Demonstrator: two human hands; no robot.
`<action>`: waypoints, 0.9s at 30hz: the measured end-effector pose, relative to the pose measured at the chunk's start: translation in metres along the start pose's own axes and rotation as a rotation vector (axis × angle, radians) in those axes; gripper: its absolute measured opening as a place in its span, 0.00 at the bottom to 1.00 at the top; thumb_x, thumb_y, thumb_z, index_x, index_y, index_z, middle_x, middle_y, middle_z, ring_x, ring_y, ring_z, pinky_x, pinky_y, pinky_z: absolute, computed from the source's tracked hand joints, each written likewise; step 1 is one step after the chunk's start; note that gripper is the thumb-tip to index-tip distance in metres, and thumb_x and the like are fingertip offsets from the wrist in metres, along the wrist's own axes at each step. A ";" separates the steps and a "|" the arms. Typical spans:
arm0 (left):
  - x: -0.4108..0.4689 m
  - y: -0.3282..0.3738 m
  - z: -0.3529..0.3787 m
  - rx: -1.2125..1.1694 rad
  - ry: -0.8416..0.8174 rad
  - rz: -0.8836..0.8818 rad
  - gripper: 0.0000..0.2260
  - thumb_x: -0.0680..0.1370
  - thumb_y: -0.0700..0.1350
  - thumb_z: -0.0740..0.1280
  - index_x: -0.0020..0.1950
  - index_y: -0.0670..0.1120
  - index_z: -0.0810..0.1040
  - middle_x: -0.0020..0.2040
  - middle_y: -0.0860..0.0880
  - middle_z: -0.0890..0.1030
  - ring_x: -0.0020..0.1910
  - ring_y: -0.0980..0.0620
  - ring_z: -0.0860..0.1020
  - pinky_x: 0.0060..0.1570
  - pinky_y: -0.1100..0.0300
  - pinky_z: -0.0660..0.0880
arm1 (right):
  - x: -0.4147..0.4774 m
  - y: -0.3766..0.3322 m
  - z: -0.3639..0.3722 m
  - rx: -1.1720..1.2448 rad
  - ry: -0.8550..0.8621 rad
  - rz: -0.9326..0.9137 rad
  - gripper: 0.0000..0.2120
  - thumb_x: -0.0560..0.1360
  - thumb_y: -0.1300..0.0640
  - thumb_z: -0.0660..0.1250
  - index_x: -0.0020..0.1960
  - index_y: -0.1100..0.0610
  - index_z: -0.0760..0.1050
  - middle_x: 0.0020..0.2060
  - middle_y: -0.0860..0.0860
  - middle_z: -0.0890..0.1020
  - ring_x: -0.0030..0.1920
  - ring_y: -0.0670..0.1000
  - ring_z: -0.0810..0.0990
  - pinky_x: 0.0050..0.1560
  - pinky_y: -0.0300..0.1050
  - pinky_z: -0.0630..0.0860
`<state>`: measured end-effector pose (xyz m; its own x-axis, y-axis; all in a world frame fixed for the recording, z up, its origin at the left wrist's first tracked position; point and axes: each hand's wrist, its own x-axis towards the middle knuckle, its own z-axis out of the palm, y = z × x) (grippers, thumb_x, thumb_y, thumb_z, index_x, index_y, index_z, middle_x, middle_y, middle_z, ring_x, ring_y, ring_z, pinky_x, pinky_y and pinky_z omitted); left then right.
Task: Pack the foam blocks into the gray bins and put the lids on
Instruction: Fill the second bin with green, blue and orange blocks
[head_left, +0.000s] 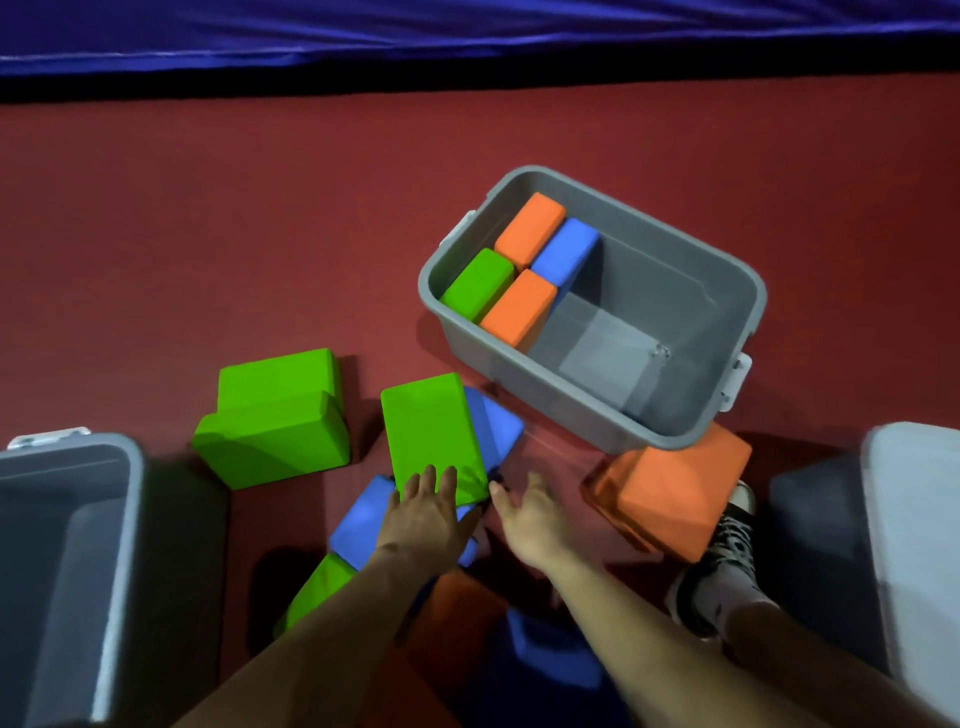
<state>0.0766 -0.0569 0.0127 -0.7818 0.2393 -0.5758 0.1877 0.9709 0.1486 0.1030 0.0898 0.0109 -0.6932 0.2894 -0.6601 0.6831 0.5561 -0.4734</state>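
A gray bin (691, 436) stands open on the red floor, with a green, a blue and two orange foam blocks packed along its left side. A green block (428, 431) lies in front of it on top of blue blocks (498, 423). My left hand (428, 514) lies flat on the green block's near end, fingers spread over its top. My right hand (530, 514) is beside that block's near right corner, fingers apart, thumb near the edge. Whether it touches the block is unclear. Two stacked green blocks (275, 421) sit to the left, orange blocks (670, 493) to the right.
A second gray bin (124, 499) stands open at the left edge. A pale gray lid or bin (914, 545) is at the right edge. A foot in a black sneaker (727, 551) rests by the orange blocks. More blocks (556, 649) lie under my arms. A blue mat (467, 31) borders the far floor.
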 end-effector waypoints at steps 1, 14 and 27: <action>0.012 -0.005 0.008 0.022 -0.029 -0.004 0.41 0.73 0.71 0.43 0.81 0.48 0.52 0.80 0.42 0.56 0.78 0.42 0.57 0.74 0.45 0.58 | 0.015 0.001 0.009 0.007 -0.012 0.017 0.31 0.80 0.43 0.61 0.72 0.65 0.63 0.69 0.64 0.72 0.69 0.62 0.73 0.64 0.48 0.69; 0.148 -0.020 0.099 0.215 0.071 0.192 0.50 0.55 0.57 0.80 0.76 0.48 0.69 0.76 0.36 0.63 0.74 0.33 0.64 0.65 0.31 0.66 | 0.200 0.016 0.065 0.034 0.167 0.145 0.31 0.80 0.42 0.61 0.71 0.66 0.65 0.66 0.65 0.73 0.65 0.64 0.74 0.63 0.50 0.69; 0.151 -0.045 0.115 0.149 0.252 0.294 0.37 0.68 0.51 0.62 0.78 0.52 0.62 0.79 0.37 0.57 0.78 0.36 0.53 0.68 0.31 0.63 | 0.248 0.026 0.101 0.694 0.186 0.340 0.25 0.64 0.54 0.82 0.57 0.62 0.79 0.51 0.53 0.85 0.49 0.51 0.84 0.46 0.38 0.81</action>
<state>0.0186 -0.0638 -0.1736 -0.7998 0.5148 -0.3088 0.4941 0.8566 0.1483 -0.0277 0.0975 -0.2241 -0.4065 0.5159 -0.7541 0.8090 -0.1803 -0.5594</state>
